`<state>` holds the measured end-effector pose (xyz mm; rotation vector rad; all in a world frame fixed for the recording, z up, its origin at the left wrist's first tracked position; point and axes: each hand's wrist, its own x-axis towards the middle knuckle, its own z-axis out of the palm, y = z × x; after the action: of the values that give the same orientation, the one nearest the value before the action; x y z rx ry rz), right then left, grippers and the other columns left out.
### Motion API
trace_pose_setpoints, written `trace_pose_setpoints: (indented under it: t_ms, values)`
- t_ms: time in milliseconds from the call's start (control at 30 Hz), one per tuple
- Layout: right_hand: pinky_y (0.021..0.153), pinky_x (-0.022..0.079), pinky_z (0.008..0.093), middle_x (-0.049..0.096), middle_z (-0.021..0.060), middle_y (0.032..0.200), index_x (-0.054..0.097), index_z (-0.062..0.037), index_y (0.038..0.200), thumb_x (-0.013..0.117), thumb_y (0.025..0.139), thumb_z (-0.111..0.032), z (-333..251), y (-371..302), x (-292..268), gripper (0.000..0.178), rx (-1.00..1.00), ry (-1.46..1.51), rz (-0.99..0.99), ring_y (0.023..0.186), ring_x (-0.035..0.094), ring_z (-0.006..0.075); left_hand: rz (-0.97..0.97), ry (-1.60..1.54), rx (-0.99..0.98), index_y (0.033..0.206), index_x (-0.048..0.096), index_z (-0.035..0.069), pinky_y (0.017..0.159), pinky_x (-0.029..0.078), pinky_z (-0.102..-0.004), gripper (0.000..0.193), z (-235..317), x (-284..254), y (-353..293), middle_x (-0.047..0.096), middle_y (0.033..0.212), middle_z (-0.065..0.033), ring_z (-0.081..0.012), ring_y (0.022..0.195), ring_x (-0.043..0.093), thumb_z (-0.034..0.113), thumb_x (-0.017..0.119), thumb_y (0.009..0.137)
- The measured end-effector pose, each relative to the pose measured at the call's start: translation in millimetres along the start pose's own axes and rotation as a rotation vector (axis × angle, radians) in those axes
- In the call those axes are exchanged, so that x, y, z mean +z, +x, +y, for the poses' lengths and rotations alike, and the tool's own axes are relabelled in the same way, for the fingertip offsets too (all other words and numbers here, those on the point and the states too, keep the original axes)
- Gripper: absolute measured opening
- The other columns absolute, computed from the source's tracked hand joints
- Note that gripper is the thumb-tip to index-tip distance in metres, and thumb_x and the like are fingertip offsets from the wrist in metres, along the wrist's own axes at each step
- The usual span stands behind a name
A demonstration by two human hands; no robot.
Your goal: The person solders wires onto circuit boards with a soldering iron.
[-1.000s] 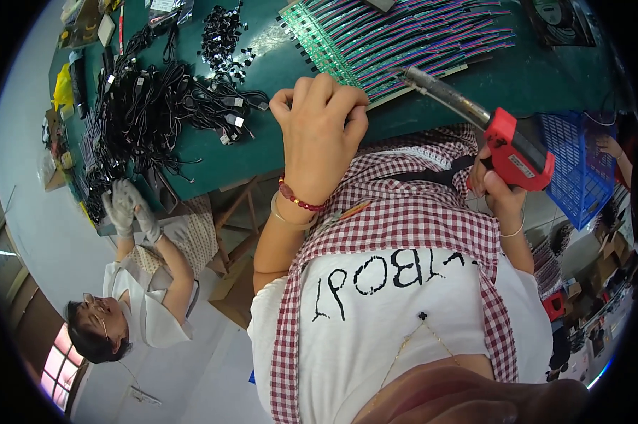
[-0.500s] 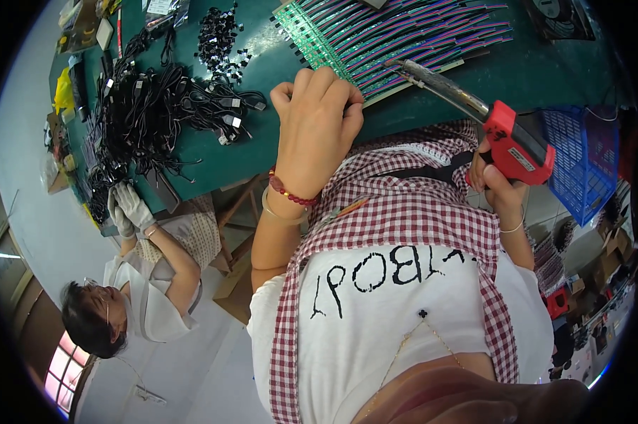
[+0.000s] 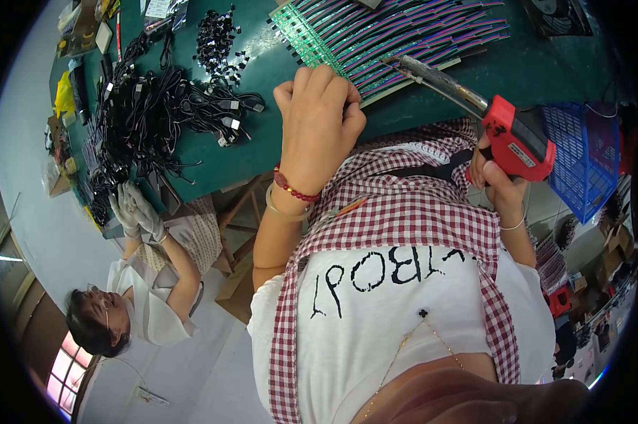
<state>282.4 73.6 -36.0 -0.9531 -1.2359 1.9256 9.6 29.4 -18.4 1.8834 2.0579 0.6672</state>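
Observation:
My left hand [image 3: 320, 113], with a bead bracelet at its wrist, rests at the near left corner of a panel of green circuit boards [image 3: 312, 42]. Its fingers are curled in, and whatever they hold is hidden beneath them. Rows of thin red, blue and black wires [image 3: 418, 35] run rightward from the boards. My right hand [image 3: 499, 180] grips the handle of a red soldering gun [image 3: 520, 145]. The gun's long metal barrel points up and left, with its tip over the wires near the panel's near edge; whether it touches them I cannot tell.
A heap of black USB cables [image 3: 149, 113] lies left on the green table [image 3: 234, 169], with small black connectors [image 3: 218, 42] behind it. At the left, a co-worker's gloved hands [image 3: 136, 210] are at the table edge. A blue plastic basket [image 3: 580, 162] stands at the right.
My left hand has shifted very slightly to the right, and the soldering gun's tip has moved slightly. The co-worker's gloved hands have moved a little.

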Motion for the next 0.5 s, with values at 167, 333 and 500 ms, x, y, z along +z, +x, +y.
trace_pose_setpoints:
  t_ms: [167, 333, 500]
  values:
    - [0.043, 0.034, 0.0228, 0.045, 0.0045, 0.058, 0.044, 0.0038, 0.106, 0.06, 0.082, -0.017, 1, 0, -1, 0.036, -0.007, 0.0, -0.009, 0.045, 0.04, 0.0102, 0.14, 0.137, -0.036, 0.078, 0.058, 0.011, 0.078, 0.031, -0.0342, 0.01, 5, -3, -10, 0.052, 0.075, 0.0007, -0.0182, 0.076, 0.049, 0.01, 0.067, 0.073]
    - [0.044, 0.035, 0.0234, 0.045, 0.0052, 0.059, 0.045, 0.004, 0.106, 0.061, 0.081, -0.016, 2, -1, -3, 0.036, 0.016, -0.012, 0.007, 0.046, 0.041, 0.011, 0.069, 0.085, -0.109, 0.079, 0.057, 0.011, 0.077, 0.031, -0.0366, 0.013, 5, -10, -16, 0.052, 0.073, 0.0001, -0.0197, 0.074, 0.05, 0.014, 0.068, 0.074]
    - [0.048, 0.039, 0.0227, 0.053, 0.0055, 0.065, 0.052, 0.0055, 0.107, 0.065, 0.078, -0.005, 6, -10, -8, 0.033, 0.086, 0.091, -0.046, 0.053, 0.049, 0.0105, 0.068, 0.091, -0.161, 0.077, 0.055, 0.009, 0.077, 0.031, -0.0385, 0.015, 4, -5, -13, 0.052, 0.074, -0.0023, -0.022, 0.076, 0.05, 0.013, 0.068, 0.071]
